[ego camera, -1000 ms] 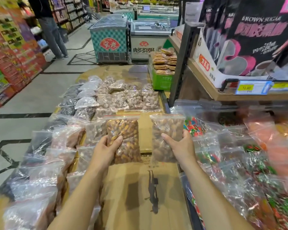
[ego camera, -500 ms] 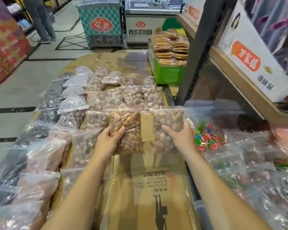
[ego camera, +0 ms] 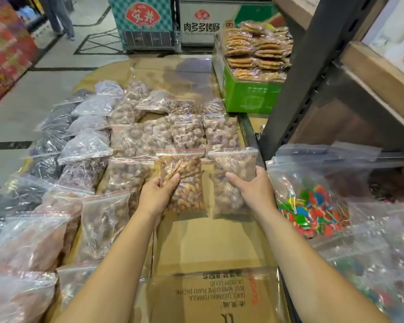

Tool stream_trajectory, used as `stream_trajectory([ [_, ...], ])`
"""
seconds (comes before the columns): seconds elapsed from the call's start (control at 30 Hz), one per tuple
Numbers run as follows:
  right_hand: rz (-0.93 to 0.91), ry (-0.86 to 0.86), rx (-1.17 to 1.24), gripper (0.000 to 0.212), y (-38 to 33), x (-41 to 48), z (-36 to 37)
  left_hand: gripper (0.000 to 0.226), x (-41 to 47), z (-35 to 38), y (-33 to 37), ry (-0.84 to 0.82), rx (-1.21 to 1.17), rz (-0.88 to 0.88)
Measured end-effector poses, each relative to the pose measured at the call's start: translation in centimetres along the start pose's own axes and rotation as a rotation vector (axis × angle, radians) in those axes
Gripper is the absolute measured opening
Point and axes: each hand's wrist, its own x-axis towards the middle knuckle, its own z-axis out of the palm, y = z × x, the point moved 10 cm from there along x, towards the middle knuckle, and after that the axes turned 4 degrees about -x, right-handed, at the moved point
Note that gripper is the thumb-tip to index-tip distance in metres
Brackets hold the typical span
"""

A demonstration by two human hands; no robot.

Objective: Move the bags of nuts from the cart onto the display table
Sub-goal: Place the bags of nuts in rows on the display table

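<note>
1. Thumb-over, fingers-under grips were in use on both sides: the left hand (ego camera: 158,197) clasped a bag of amber nuts (ego camera: 190,197), and the right hand (ego camera: 254,190) clasped a bag of paler nuts (ego camera: 231,203).
2. Both bags lay side by side, slightly apart, over the bare cardboard of the display table (ego camera: 208,243), just in front of the rows of laid bags (ego camera: 187,134). Whether their lower edges touched the cardboard could not be told.
3. The step in hand was judged to be placement: each bag was lined up as the next in its column.
4. The next move would call for lowering both bags flat, keeping the sealed tops level with the neighbouring row, then lifting the thumbs clear. The amber bag sat just beside a neighbouring bag (ego camera: 124,176) on its left, so a careless set-down could overlap it.
5. A bag of coloured sweets (ego camera: 310,206) lay to the right, and a green box (ego camera: 250,94) of stacked cakes stood beyond the rows.
</note>
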Motion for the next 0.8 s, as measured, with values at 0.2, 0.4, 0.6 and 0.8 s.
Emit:
stream_trajectory([
  [0.2, 0.013, -0.013, -0.065, 0.070, 0.4, 1.0, 0.7, 0.045, 1.3, 0.0, 0.1, 0.079, 0.153, 0.035],
  [0.4, -0.016, -0.045, -0.273, 0.070, -0.7, 1.2, 1.0, 0.069, 1.8, -0.3, 1.2, 0.112, 0.500, 0.054],
  [0.6, -0.032, -0.056, -0.473, 0.093, -2.2, 0.9, 1.0, 0.066, 1.6, -0.4, 1.9, 0.136, 0.611, 0.024],
  [0.8, -0.078, -0.052, -0.621, 0.088, -4.3, -1.2, -0.3, 0.081, -1.0, 0.0, 3.2, 0.096, 0.725, 0.057],
])
